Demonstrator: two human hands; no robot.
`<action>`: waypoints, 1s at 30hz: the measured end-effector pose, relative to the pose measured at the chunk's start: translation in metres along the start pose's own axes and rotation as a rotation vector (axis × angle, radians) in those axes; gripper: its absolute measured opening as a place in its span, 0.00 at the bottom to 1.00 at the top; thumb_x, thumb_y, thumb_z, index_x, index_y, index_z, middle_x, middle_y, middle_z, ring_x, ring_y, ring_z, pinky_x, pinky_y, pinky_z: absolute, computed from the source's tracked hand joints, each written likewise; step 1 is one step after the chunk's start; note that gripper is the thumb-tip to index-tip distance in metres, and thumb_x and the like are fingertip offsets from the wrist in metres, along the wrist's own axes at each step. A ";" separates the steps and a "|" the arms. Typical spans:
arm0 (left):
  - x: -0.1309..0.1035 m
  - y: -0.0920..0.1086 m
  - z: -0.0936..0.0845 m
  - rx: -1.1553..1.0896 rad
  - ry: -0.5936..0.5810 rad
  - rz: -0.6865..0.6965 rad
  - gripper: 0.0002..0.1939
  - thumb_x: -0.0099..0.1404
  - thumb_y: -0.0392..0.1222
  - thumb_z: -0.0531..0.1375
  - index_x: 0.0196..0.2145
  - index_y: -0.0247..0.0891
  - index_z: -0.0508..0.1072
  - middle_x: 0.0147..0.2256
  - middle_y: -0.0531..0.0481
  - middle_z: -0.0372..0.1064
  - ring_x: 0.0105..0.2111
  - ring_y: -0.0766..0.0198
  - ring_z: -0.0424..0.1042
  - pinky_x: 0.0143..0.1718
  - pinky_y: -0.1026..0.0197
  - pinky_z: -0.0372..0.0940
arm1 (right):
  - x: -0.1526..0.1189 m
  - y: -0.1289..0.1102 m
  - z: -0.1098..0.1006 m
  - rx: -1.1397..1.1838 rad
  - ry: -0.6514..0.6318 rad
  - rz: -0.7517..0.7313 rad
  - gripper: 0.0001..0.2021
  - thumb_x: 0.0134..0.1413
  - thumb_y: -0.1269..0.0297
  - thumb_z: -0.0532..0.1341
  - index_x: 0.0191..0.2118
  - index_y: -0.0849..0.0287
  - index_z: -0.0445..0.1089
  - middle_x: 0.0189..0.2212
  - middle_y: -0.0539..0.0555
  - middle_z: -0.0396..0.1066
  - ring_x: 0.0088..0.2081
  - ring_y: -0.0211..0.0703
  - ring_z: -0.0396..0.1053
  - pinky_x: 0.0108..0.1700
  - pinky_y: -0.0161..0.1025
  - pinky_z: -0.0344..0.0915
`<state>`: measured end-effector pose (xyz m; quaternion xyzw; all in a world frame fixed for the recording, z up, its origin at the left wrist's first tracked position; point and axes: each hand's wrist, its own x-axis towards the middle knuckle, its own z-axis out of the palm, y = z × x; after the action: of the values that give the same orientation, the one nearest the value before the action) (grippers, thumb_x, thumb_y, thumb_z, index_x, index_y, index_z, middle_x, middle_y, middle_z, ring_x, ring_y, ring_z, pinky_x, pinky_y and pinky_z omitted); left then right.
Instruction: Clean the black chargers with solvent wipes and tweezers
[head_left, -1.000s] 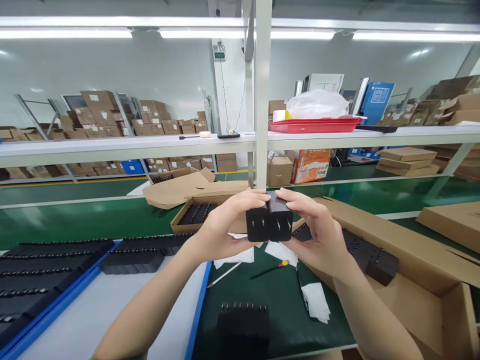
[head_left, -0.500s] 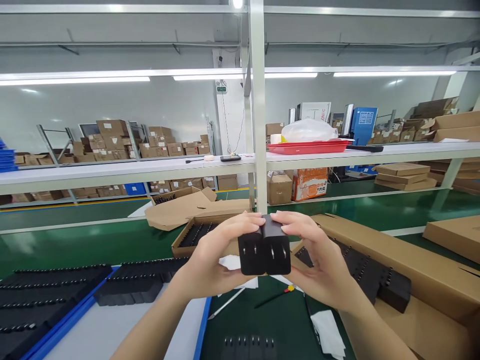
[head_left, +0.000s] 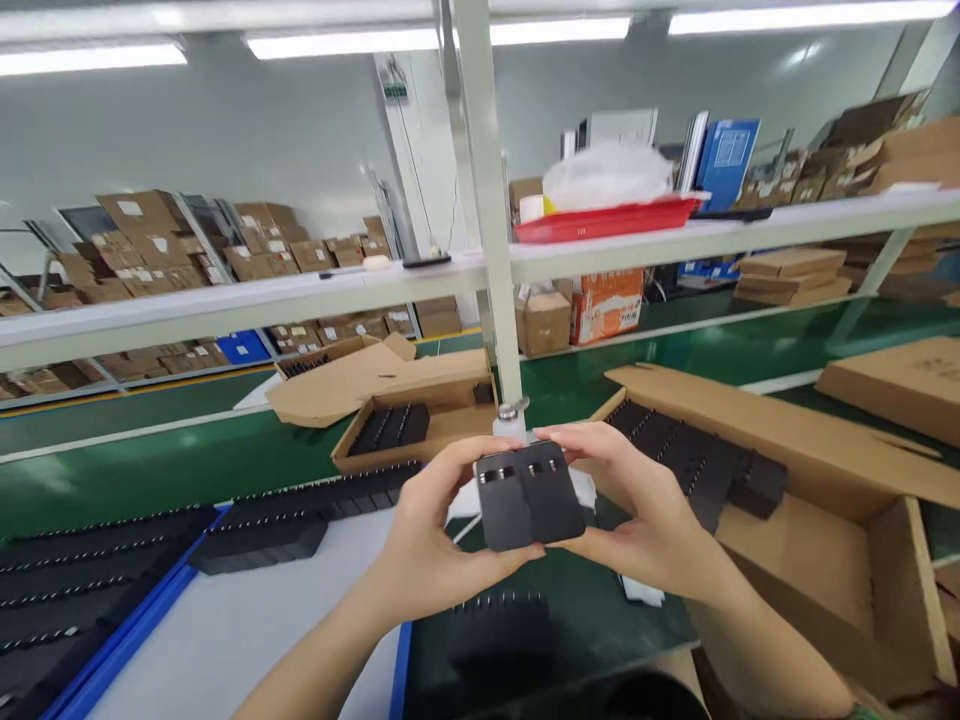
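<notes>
The left hand (head_left: pixel 424 530) and the right hand (head_left: pixel 649 512) together hold a pair of black plastic plug blocks, a left block (head_left: pixel 504 512) and a right block (head_left: pixel 555 505), pressed side by side with a thin seam between them. The blocks are in the air above the dark green worktop (head_left: pixel 600 620), between the right edge of the blue-rimmed white tray (head_left: pixel 403 660) and the left side of the long open brown cardboard box (head_left: pixel 919 590). Fingers cover the upper edges and thumbs support the lower ones, with the pronged faces turned toward the wearer.

To do this hold well, the person should press evenly from both sides, since lopsided pressure could slide one block past the other. Fingertips are best left on the plastic, off the small metal prongs, which might bend. A slight tilt shows, so levelling the pair would make the prongs easier to compare. Room should be left above the standing row of black plug blocks (head_left: pixel 500 635) near the worktop's front edge.
</notes>
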<state>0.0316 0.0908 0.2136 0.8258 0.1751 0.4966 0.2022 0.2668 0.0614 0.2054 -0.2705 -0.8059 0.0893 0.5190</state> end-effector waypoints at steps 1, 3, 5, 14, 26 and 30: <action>-0.011 -0.006 0.011 -0.024 -0.042 -0.082 0.35 0.56 0.45 0.75 0.58 0.46 0.67 0.52 0.43 0.74 0.51 0.54 0.77 0.51 0.55 0.75 | -0.016 0.005 0.001 -0.033 -0.034 0.083 0.32 0.56 0.64 0.71 0.64 0.49 0.61 0.57 0.57 0.71 0.56 0.49 0.73 0.55 0.43 0.76; -0.034 -0.019 0.036 -0.039 -0.168 -0.240 0.34 0.57 0.49 0.73 0.56 0.45 0.65 0.51 0.42 0.73 0.51 0.53 0.76 0.50 0.52 0.75 | -0.053 0.016 0.005 -0.107 -0.107 0.246 0.32 0.56 0.62 0.71 0.64 0.49 0.61 0.56 0.56 0.73 0.53 0.49 0.75 0.53 0.43 0.77; -0.055 -0.031 0.061 -0.013 -0.288 -0.365 0.33 0.55 0.51 0.74 0.53 0.42 0.65 0.51 0.40 0.70 0.50 0.52 0.75 0.48 0.51 0.75 | -0.093 0.025 0.010 -0.153 -0.163 0.373 0.32 0.57 0.61 0.70 0.65 0.48 0.60 0.56 0.56 0.74 0.52 0.50 0.77 0.53 0.45 0.77; -0.098 -0.058 0.124 0.125 -0.641 -0.467 0.30 0.52 0.45 0.75 0.49 0.31 0.72 0.48 0.30 0.76 0.65 0.29 0.62 0.68 0.24 0.43 | -0.196 0.051 0.037 -0.166 -0.282 0.647 0.25 0.64 0.58 0.62 0.64 0.51 0.62 0.59 0.59 0.73 0.56 0.54 0.76 0.55 0.48 0.77; 0.018 -0.202 -0.079 0.756 -0.093 -0.775 0.20 0.72 0.48 0.61 0.56 0.37 0.70 0.55 0.42 0.70 0.50 0.54 0.74 0.50 0.46 0.73 | -0.226 0.099 0.068 -0.168 -0.206 0.657 0.30 0.59 0.54 0.64 0.67 0.44 0.62 0.60 0.56 0.73 0.57 0.62 0.74 0.49 0.47 0.80; 0.028 -0.237 -0.088 0.861 -0.139 -1.076 0.21 0.71 0.48 0.62 0.56 0.35 0.70 0.54 0.41 0.70 0.50 0.54 0.74 0.50 0.46 0.73 | -0.228 0.099 0.068 -0.156 -0.208 0.675 0.30 0.60 0.54 0.64 0.67 0.42 0.62 0.60 0.55 0.72 0.58 0.60 0.74 0.50 0.47 0.80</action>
<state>-0.0551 0.3222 0.1517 0.6608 0.7285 0.1593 0.0854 0.3122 0.0331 -0.0467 -0.5498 -0.7239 0.2210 0.3534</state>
